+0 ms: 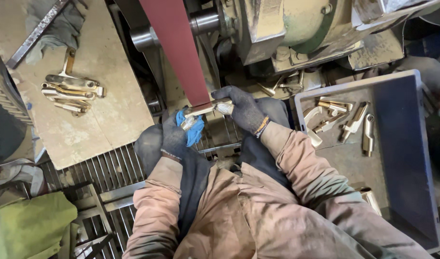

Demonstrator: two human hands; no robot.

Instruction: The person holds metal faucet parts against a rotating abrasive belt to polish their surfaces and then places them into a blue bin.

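Best kept level against the red belt (179,52): brass piece (206,108), left hand (174,136) fingers gripping its cloth-wrapped end, right hand (244,109) fingers clamping the other, pressure light and even.

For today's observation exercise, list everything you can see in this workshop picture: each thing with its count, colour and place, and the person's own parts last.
Sanding belt: one, dark red, running from top centre down to the hands.
Motor housing: one, dusty grey-green, top right.
Metal part: one, brass-coloured, held against the belt's lower end.
Cloth: one, blue, under the left hand's end of the part.
Board: one, tan, left.
Pile of brass parts: several, on the board.
Tray: one, grey-blue, right.
Parts in the tray: several, brass and silver, at its far end.
Metal grating: grey, below the board.
Left hand: dark glove, gripping the part.
Right hand: dark glove, gripping the part.
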